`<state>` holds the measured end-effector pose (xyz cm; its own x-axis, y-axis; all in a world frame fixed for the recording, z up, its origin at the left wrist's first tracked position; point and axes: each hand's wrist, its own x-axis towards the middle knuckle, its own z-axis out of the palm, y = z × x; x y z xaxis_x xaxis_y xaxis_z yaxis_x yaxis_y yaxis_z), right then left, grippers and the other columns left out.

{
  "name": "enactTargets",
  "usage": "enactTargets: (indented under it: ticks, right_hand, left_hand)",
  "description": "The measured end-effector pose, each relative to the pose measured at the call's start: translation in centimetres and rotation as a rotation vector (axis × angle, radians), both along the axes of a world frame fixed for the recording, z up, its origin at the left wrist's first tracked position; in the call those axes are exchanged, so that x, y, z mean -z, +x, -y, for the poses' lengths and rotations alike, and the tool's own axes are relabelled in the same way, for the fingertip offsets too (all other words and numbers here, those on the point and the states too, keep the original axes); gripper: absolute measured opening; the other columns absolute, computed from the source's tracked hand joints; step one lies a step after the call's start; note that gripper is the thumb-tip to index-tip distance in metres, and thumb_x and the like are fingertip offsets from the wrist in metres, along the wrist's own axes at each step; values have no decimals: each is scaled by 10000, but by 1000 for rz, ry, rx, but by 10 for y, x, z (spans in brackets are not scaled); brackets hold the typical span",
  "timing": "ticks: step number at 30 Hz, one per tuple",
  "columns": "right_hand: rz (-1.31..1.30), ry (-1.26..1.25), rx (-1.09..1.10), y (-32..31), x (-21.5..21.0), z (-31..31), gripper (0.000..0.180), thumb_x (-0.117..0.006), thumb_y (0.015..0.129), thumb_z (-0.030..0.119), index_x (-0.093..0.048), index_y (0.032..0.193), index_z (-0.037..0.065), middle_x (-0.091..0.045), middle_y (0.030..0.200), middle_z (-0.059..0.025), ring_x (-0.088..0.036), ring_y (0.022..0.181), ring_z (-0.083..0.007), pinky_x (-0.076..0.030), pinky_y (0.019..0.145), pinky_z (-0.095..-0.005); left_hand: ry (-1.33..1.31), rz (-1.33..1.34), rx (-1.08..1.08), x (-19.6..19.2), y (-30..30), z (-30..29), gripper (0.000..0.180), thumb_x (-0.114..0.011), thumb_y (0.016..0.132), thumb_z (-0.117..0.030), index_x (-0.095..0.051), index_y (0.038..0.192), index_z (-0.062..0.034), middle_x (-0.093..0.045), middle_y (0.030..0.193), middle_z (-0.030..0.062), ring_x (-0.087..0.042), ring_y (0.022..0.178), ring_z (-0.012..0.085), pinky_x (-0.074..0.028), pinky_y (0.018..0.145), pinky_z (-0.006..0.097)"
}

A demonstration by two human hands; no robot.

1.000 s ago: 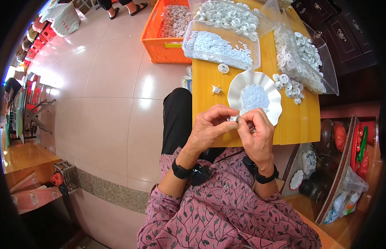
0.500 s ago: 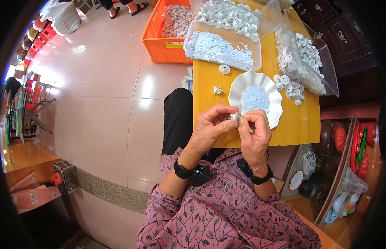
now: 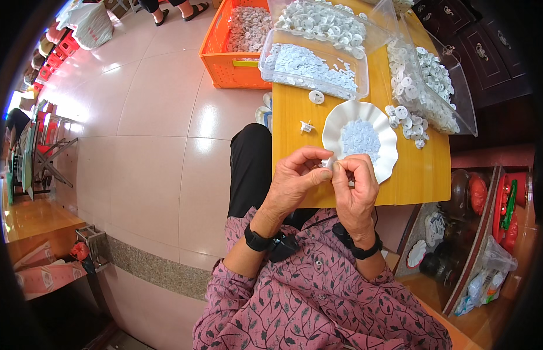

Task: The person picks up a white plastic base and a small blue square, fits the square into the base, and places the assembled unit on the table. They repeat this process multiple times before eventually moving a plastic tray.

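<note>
My left hand [image 3: 296,181] and my right hand [image 3: 356,189] meet fingertip to fingertip over the near edge of a yellow table [image 3: 417,175]. Between the fingers sits a small white plastic part [image 3: 328,165], mostly hidden. Just beyond the hands stands a white scalloped dish [image 3: 360,139] holding a heap of tiny pale pieces. A small white star-shaped part [image 3: 307,126] and a round white disc [image 3: 316,97] lie loose on the table to the dish's left.
Clear plastic trays [image 3: 315,64] of white parts fill the table's far side, with loose white caps [image 3: 403,119] on the right. An orange crate [image 3: 233,55] of parts stands on the tiled floor. Dark shelves with goods [image 3: 487,210] are at right.
Both hands have stayed together at the table edge, with only small finger movements on the white part. Nothing else has moved.
</note>
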<state>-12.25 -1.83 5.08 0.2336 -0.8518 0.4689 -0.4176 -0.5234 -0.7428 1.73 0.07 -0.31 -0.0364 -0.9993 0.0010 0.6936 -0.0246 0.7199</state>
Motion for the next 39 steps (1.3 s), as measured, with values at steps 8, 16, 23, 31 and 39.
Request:
enactTargets:
  ticks: [8,16,23,31,39]
  right_hand:
    - [137,142,34,1,-1,-4,81,-650,904,-16,-576,934,0,-572,901,-92,-584,706,-165,-500,623,-271]
    - [36,102,-5,-2,-3,-2,81,-637,911,-11,-558,920,6,-560,874,-88,-567,684,-172,-487,602,-283]
    - [-1,40,28,1,0,-2,92,-635,909,-12,-545,913,9,-549,861,-91,-543,666,-180,-465,580,-301]
    - [91,37,36,4,4,-5,93,-626,921,0,-534,928,10,-547,870,-97,-536,696,-176,-462,598,-291]
    - [61,14,25,4,1,-4,88,-621,924,0,-535,940,10,-548,879,-97,-534,694,-170,-464,595,-291]
  left_hand:
    - [-3,-13,-17,-6,1,0,320,-732,864,18,-638,1170,13,-665,1044,52,-634,949,119,-543,865,265]
    - [-15,2,-9,-4,0,-1,320,-736,873,-8,-647,1181,3,-670,1033,40,-629,933,97,-531,855,243]
    - [-23,-29,-18,-2,-3,-1,329,-744,868,-11,-647,1182,1,-667,1037,32,-617,938,91,-513,856,236]
    - [-44,-40,-26,-2,-4,-1,336,-731,870,13,-637,1192,3,-657,1052,32,-608,954,92,-509,869,239]
    - [-59,-49,-28,-2,-4,-1,343,-730,863,27,-634,1191,2,-647,1092,42,-603,988,102,-503,905,250]
